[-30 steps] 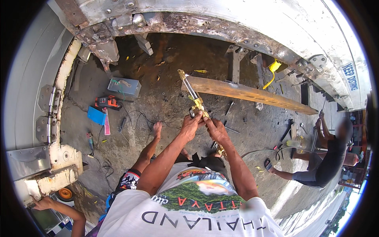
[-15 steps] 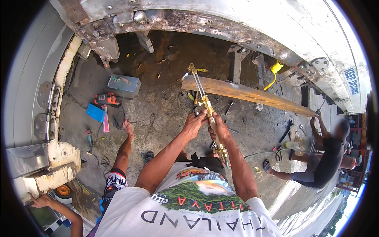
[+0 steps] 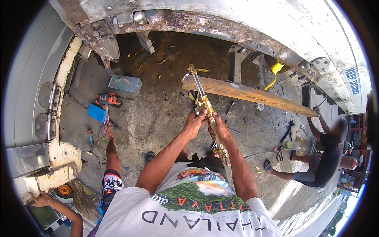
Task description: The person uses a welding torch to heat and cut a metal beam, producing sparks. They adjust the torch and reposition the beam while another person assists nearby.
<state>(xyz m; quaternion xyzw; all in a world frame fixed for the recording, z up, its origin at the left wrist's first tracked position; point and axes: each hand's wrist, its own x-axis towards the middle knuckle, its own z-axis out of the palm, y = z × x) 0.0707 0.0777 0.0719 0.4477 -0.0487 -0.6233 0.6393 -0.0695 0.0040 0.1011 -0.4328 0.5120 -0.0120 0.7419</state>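
Observation:
A brass and steel cutting torch (image 3: 202, 89) slants up across the middle. My left hand (image 3: 195, 123) is closed on it by the valve body, and my right hand (image 3: 218, 130) grips its handle just below. Hose fittings show at the handle's lower end. The torch head lies over the near end of a long, rusty steel beam (image 3: 252, 96). A small pale glint shows beside the head; I cannot tell if it is a flame.
A rusty metal frame (image 3: 177, 22) arches overhead. A hinged panel (image 3: 35, 110) stands left. A grey metal box (image 3: 124, 85), an orange-black power tool (image 3: 107, 100) and cables lie leftward. One co-worker (image 3: 327, 154) crouches right at the beam; another person's hand (image 3: 42, 199) is lower left.
The torch has swung slightly right and upright, with both my hands still on it. The leg of the person on my left has stepped leftward. The co-worker on the right has shifted slightly.

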